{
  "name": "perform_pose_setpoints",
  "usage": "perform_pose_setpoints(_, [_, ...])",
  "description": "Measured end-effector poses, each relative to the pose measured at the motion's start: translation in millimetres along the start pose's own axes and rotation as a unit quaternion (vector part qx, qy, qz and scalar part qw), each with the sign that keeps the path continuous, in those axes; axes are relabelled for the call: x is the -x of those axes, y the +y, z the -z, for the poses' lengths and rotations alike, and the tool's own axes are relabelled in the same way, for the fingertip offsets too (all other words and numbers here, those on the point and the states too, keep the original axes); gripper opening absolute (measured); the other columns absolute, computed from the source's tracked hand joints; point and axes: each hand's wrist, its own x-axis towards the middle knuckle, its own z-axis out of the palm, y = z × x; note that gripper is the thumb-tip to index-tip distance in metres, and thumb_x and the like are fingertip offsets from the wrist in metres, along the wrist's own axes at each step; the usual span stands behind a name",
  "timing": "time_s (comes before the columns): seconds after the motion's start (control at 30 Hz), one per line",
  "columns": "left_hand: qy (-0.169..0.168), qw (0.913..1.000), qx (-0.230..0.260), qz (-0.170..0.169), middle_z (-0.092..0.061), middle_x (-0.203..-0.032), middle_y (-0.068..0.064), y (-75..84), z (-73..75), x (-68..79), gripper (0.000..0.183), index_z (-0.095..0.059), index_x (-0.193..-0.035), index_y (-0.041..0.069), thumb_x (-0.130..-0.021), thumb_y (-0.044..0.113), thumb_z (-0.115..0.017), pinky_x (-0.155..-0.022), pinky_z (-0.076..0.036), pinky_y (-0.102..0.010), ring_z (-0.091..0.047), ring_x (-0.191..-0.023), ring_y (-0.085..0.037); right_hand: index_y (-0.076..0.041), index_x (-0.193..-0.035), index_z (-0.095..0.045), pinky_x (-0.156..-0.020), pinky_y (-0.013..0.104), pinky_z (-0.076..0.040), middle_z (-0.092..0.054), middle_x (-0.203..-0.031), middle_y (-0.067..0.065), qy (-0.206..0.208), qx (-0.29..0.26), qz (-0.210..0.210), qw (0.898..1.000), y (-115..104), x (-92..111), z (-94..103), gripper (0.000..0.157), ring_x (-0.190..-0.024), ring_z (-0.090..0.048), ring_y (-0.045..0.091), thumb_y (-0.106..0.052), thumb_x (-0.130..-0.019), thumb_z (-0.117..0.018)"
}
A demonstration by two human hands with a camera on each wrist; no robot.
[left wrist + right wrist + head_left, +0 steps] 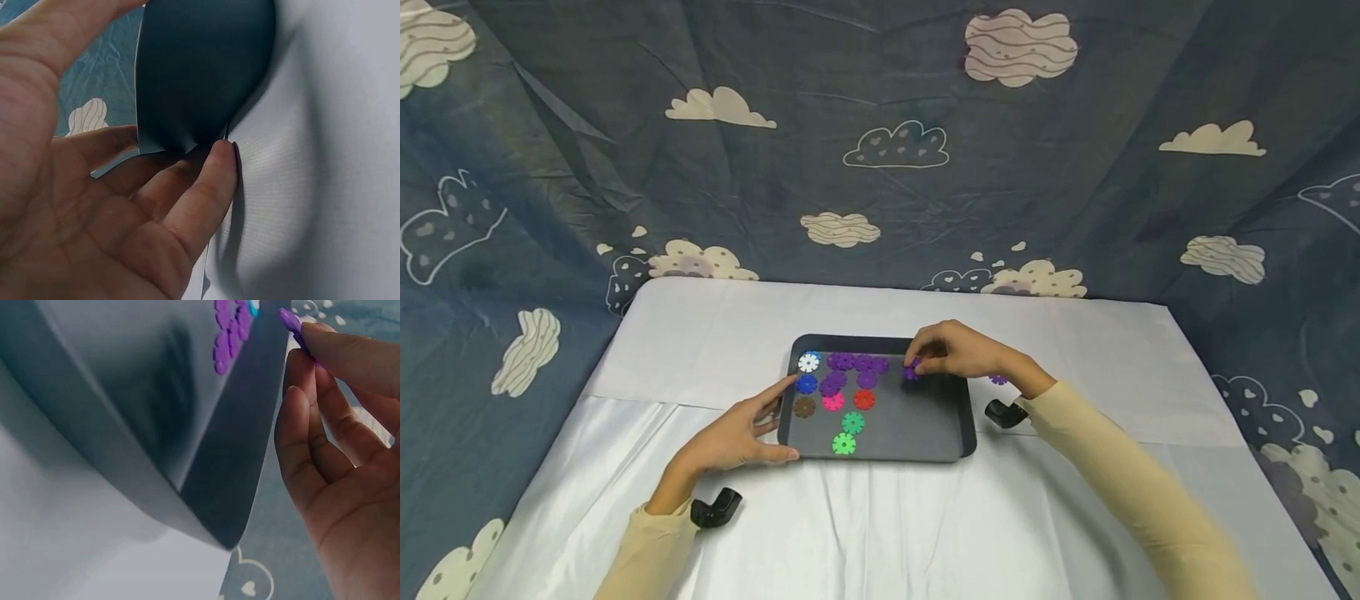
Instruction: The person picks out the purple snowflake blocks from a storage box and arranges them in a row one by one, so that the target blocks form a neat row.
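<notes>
A dark grey baking tray (917, 433) lies on the white cloth with several notched, flower-shaped plastic discs in it. My left hand (733, 433) holds the tray's left end, thumb at the front corner and fingers against the side wall (203, 75). Over the tray's back right part, my right hand (958, 348) pinches a purple disc (290, 322) between thumb and fingertips. Other purple discs (867, 380) lie grouped near the back wall. Around them are white (808, 362), blue (807, 384), brown (804, 407), pink (833, 402), red (864, 400) and green (853, 422) discs.
Another purple disc (997, 379) lies on the white cloth (925, 525) right of the tray, partly hidden by the right wrist. Black wrist-camera mounts (716, 508) sit at both wrists. A dark cloud-patterned curtain (880, 83) hangs behind and at both sides.
</notes>
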Motion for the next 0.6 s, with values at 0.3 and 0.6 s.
perform_pose_setpoints(0.3, [-0.003,1.0,-0.003,0.001,-0.012,-0.166,-0.02,-0.3,-0.4,-0.4,0.114,-0.014,-0.163,0.018,-0.077,0.026,-0.089,-0.116,-0.04,-0.043,-0.023,-0.151,-0.038,-0.009,-0.105,-0.075,-0.08,0.023,-0.06,-0.073,-0.105,0.008,0.065,-0.043,-0.018,0.997,12.8,23.8,14.4,0.014,-0.087,-0.068,0.017,-0.005,-0.092,-0.071])
perform_pose_setpoints(0.6, [-0.006,1.0,-0.004,0.005,-0.009,-0.167,-0.019,-1.4,-0.3,-0.9,0.114,-0.013,-0.163,0.019,-0.077,0.026,-0.089,-0.117,-0.039,-0.043,-0.02,-0.152,-0.036,-0.009,-0.11,-0.073,-0.085,0.027,-0.062,-0.071,-0.109,0.01,0.135,-0.062,-0.04,0.988,30.8,60.5,25.7,0.015,-0.096,-0.071,0.027,-0.013,-0.097,-0.068])
